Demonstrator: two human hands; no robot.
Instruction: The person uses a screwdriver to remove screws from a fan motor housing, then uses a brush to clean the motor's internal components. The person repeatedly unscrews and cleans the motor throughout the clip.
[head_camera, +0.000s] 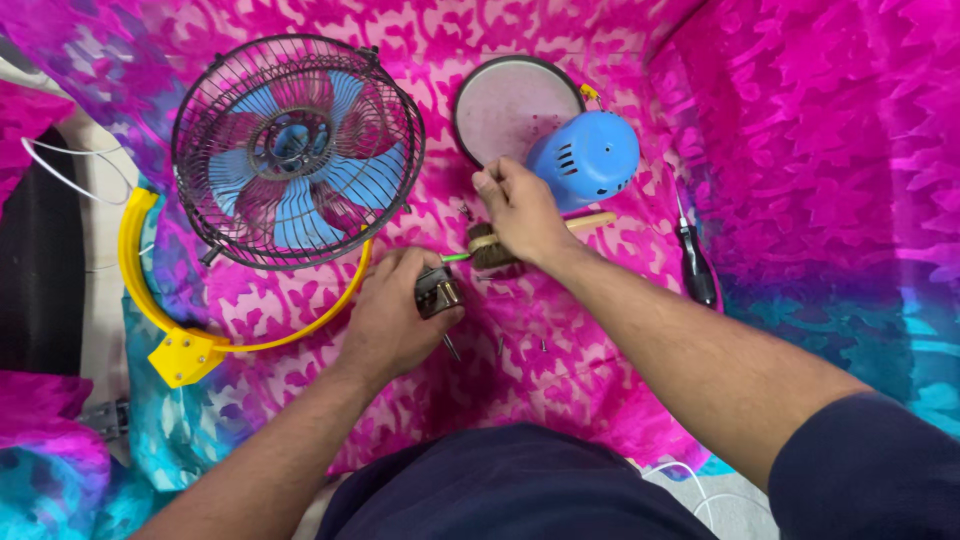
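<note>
Pink patterned cloth (560, 390), fan parts spread out.
Left hand (390, 315) clamps a metal motor block (439, 292); right hand (520, 212) grips a wooden-handled brush (492, 246), handle (592, 222) pointing right.

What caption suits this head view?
Left hand grips a metal motor part; right hand holds a brush.

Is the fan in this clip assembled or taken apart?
Taken apart: the caged blades lie flat, the blue motor cover and yellow bracket lie separately on the cloth.
</note>
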